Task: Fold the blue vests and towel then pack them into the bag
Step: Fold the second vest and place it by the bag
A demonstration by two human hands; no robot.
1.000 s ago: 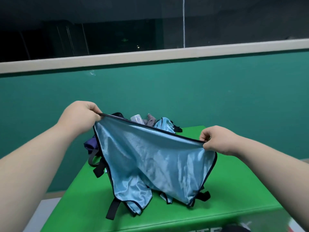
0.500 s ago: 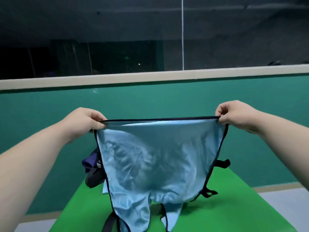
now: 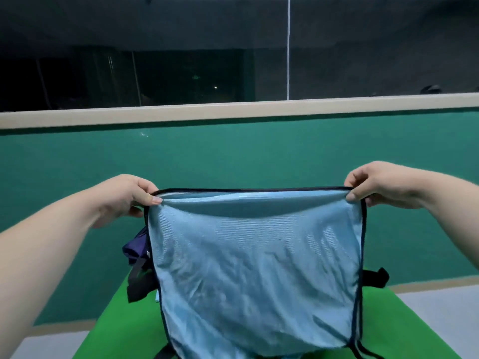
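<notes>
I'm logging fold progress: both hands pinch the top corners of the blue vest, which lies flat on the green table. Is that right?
Not quite. The head view shows the blue vest held up in the air, hanging from its top corners above the green table, not lying flat on it. The left hand and right hand do each pinch a top corner.

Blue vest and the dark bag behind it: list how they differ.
Colour: the blue vest is pale blue with black edging; the bag is dark navy. Pose: the vest hangs spread, pinched at its top corners by the left hand and right hand; the bag sits untouched on the green table. View: the vest shows almost whole; the bag is mostly hidden behind it. Both are soft fabric.
</notes>
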